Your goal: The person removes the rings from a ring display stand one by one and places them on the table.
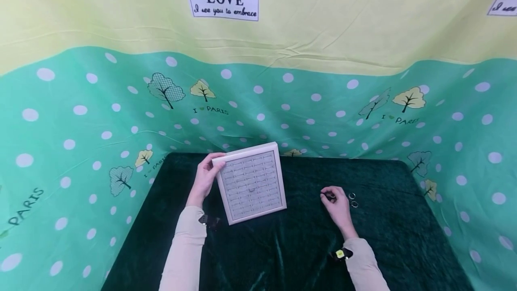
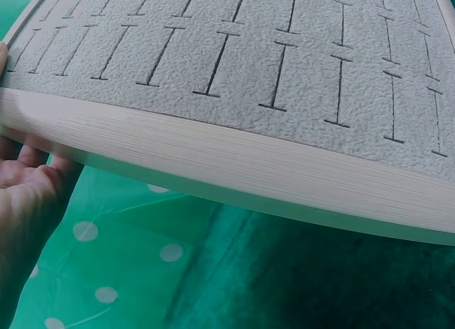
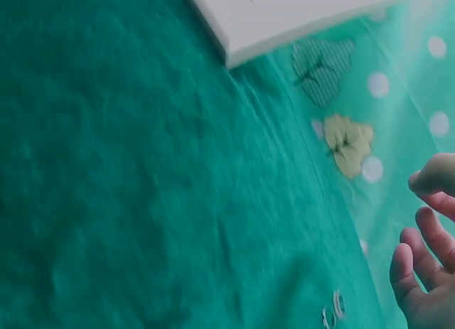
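Note:
My left hand (image 1: 205, 178) grips the upper left corner of a square ring display tray (image 1: 223, 192), thumb on its front frame. The tray stands tilted up, its pale frame around a grey padded insert (image 2: 242, 66) with rows of slits. One ring (image 1: 251, 189) sits near the insert's middle. In the left wrist view, fingers (image 2: 32, 158) show under the frame's edge. To the right of the tray, my right hand (image 1: 338, 205) has loosely bent fingers, with no object visible between them in the right wrist view. Two silvery rings (image 1: 352, 196) lie on the cloth just right of it.
A dark green velvet cloth (image 1: 258, 255) covers the table. Behind and at both sides hangs a green and yellow printed curtain (image 1: 323, 102) with white dots and trees. Dark bands with small devices (image 1: 340, 253) are on both wrists.

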Motion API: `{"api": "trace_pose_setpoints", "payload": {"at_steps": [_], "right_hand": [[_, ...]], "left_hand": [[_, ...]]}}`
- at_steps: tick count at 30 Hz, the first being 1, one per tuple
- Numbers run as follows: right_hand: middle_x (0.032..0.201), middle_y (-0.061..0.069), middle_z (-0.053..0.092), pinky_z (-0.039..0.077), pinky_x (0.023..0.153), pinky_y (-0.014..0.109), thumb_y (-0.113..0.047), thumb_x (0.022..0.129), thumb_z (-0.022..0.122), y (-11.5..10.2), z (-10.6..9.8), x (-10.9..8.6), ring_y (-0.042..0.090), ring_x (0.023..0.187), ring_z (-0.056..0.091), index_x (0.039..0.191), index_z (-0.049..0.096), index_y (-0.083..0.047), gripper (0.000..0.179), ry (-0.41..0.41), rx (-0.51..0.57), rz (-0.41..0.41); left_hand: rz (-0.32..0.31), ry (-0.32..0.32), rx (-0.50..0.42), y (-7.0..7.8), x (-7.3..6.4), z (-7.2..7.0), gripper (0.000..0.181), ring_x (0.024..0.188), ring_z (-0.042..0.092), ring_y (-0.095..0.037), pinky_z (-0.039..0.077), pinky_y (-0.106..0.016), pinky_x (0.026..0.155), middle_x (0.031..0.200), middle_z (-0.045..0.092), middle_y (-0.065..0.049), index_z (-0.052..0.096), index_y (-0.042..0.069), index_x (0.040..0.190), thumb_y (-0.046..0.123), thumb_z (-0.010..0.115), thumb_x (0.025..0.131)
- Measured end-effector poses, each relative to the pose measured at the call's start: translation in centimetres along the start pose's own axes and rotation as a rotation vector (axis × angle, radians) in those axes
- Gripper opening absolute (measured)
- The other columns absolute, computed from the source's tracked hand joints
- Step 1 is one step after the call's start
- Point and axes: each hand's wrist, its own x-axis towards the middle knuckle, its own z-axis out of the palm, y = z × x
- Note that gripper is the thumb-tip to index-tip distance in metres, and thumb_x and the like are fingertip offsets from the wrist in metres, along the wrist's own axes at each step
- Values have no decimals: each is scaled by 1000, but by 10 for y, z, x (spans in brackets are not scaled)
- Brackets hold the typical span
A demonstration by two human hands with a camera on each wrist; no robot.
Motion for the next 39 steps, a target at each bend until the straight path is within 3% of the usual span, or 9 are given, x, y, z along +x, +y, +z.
{"api": "trace_pose_setpoints", "payload": {"at_steps": [4, 10, 16, 25, 29, 34, 39], "right_hand": [[103, 12, 57, 43, 67, 24, 1, 83, 70, -10, 12, 3, 24, 87, 55, 94, 68, -3, 11, -30, 14, -13], [104, 12, 56, 45, 66, 29, 1, 84, 70, -27, 27, 8, 25, 87, 56, 93, 67, -2, 10, -67, 50, -43], [102, 11, 58, 45, 65, 26, 1, 85, 69, -44, 39, 9, 25, 86, 57, 94, 67, -2, 10, -94, 68, -54], [99, 5, 63, 47, 67, 30, -3, 88, 67, -63, 57, 9, 19, 86, 58, 100, 66, -7, 12, -153, 82, -19], [99, 5, 64, 48, 67, 30, -1, 88, 67, -72, 64, 6, 20, 85, 59, 101, 66, -5, 14, -160, 96, -32], [98, 7, 64, 48, 66, 32, 1, 86, 67, -81, 73, 1, 20, 84, 59, 100, 66, -3, 14, -182, 121, -46], [99, 5, 63, 49, 67, 33, 1, 87, 67, -89, 83, -4, 19, 83, 59, 100, 65, -5, 15, -221, 148, -47]], "left_hand": [[12, -4, -9, -1, -1, 0, 27, 87, 61, -19, 51, -29, 71, 104, 64, -10, 62, 2, 119, 12, 63, 94], [-60, 16, 32, 3, 1, 1, 31, 88, 61, -20, 52, -32, 72, 105, 63, -11, 55, -6, 122, 8, 61, 95], [-99, 18, 16, 6, 1, 1, 31, 87, 62, -17, 52, -30, 73, 103, 64, -5, 53, -11, 124, 0, 57, 95], [-85, -11, 23, 28, -2, 8, 31, 87, 61, -17, 52, -30, 73, 102, 64, -3, 50, -15, 122, -1, 57, 95], [-87, -10, 19, 30, -2, 9, 31, 87, 61, -16, 52, -30, 73, 101, 63, -2, 51, -15, 122, -1, 57, 95], [-115, -3, 32, 31, -3, 9, 32, 88, 61, -17, 51, -31, 74, 102, 63, -1, 53, -11, 123, 3, 59, 95], [-139, 22, 53, 13, -2, 2, 32, 90, 61, -21, 51, -34, 77, 105, 63, -5, 56, -3, 124, 10, 62, 95]]}}
